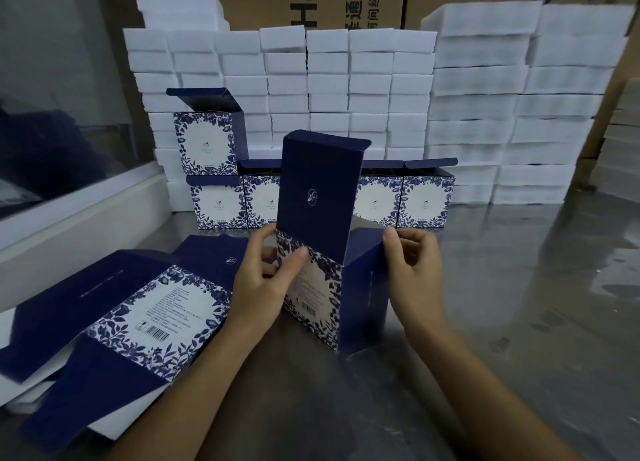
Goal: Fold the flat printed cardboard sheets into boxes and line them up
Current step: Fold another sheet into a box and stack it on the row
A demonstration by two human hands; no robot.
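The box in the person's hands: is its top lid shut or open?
Open. The box stands on the table, its navy lid flap raised upright, not tucked in.

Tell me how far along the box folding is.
Done: a row of folded boxes stands at the back with lids open, one stacked box on its left end. In hand: the left hand and right hand hold a half-formed box upright, lid flap raised. Left: a pile of flat sheets lies at the left, unfolded.
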